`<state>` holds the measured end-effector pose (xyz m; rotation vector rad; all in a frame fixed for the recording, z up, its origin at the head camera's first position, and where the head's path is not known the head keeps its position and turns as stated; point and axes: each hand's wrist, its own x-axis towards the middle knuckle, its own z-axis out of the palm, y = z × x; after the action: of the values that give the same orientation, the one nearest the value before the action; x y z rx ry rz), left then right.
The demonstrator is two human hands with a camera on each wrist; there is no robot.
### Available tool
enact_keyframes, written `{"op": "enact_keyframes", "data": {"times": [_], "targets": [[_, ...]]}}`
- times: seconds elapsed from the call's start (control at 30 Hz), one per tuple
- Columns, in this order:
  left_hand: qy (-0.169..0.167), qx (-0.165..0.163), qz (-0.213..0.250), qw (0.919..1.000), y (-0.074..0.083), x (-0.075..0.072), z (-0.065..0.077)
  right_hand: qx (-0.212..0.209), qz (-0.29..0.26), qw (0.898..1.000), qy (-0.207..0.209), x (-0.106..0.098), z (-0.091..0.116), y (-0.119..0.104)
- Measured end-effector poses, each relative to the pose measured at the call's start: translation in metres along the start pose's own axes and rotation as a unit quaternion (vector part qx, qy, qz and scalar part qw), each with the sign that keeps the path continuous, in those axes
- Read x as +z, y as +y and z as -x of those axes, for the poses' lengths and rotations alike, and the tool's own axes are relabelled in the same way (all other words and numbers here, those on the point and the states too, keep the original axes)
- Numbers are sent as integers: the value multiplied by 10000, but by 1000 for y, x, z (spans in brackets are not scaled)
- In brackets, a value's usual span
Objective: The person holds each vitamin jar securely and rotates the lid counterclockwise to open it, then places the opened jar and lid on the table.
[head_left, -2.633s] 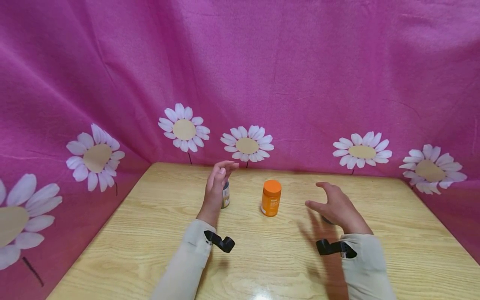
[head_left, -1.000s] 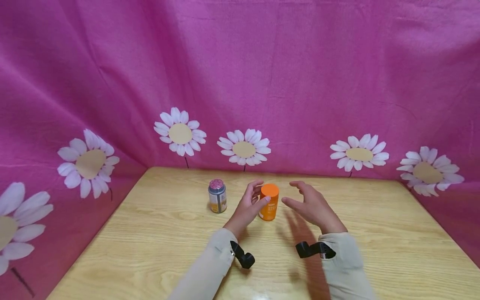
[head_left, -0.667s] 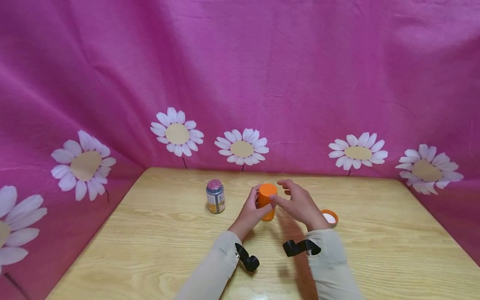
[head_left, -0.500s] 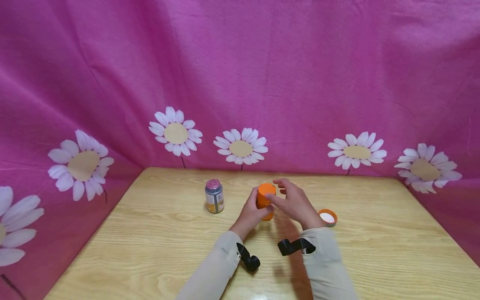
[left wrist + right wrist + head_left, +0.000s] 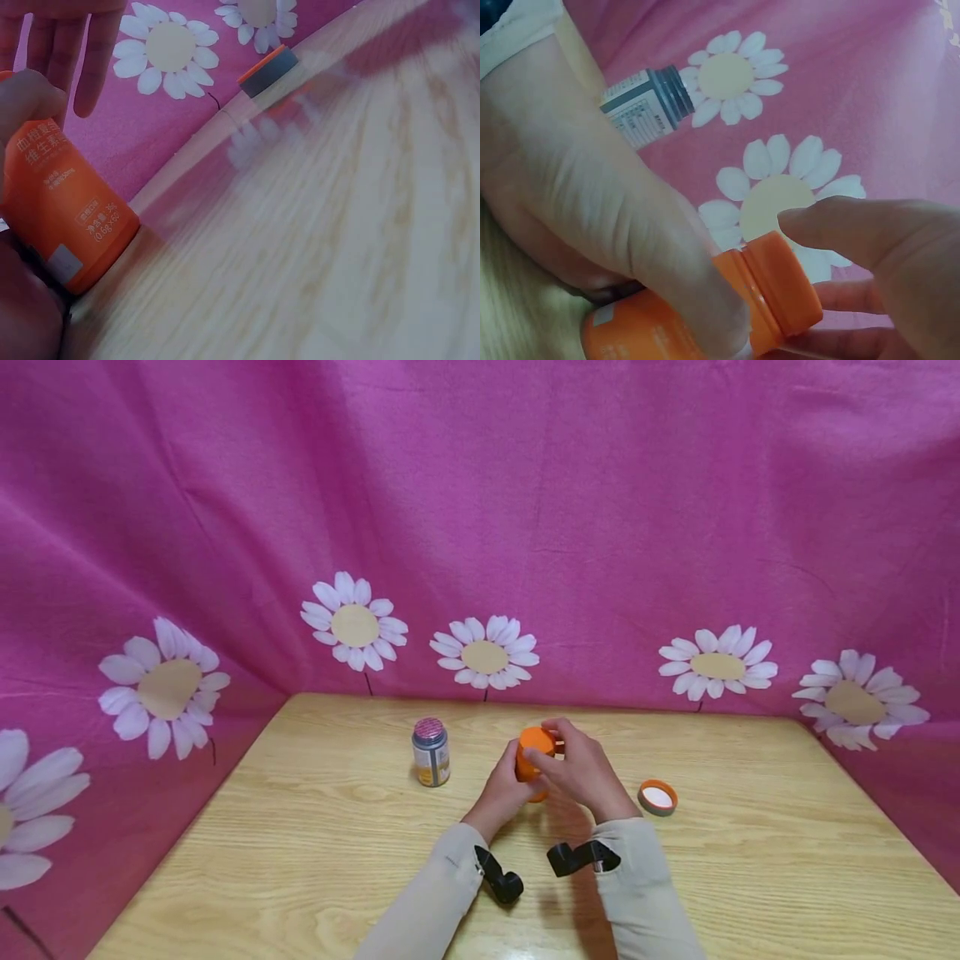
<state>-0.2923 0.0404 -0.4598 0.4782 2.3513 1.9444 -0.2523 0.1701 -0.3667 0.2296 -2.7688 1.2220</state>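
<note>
An orange vitamin bottle (image 5: 67, 195) with white print stands upright on the table. My left hand (image 5: 497, 797) is wrapped round its body from the left, thumb in front. From the right, my right hand (image 5: 587, 768) holds the bottle's orange cap (image 5: 784, 281), thumb at the near side and fingers at the far side. The cap is on the bottle. Left of the hands stands a grey bottle (image 5: 431, 758) with a pink seal over its mouth and no lid. A grey and orange lid (image 5: 657, 797) lies right of the right wrist, white liner up.
The light wooden table (image 5: 315, 843) carries these things. A pink cloth (image 5: 600, 527) printed with white daisies hangs behind it and along both sides. Each sleeve bears a black wrist camera (image 5: 501, 881).
My left hand has left the grey bottle and taken hold of the orange one. My right hand has moved left from above the loose lid, uncovering it, and closed round the orange cap.
</note>
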Motion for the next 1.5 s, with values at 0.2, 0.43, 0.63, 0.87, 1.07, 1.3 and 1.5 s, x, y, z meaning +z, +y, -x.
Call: {"op": "enact_keyframes", "data": {"times": [0.2,0.43,0.63,0.87,1.07,1.3,1.5], "targets": [[-39,-29,-218,9997,-3,1,-2,-223,131,9996,124,3,-1,2],[-59,-137,-338,9993,-1,2,0,-107,98,9996,260,8,-3,4],[10,-114,-406,9991,-2,1,4,-23,120,9992,373,15,-3,6],[46,98,-417,9991,0,1,3,-96,52,9989,463,15,-3,8],[49,138,-411,9990,-2,3,2,0,3,9993,381,14,-3,8],[-18,147,-280,9995,-1,3,3,18,38,9995,302,14,-3,7],[-40,320,-351,9989,-2,1,3,-27,163,9996,237,11,-1,4]]}}
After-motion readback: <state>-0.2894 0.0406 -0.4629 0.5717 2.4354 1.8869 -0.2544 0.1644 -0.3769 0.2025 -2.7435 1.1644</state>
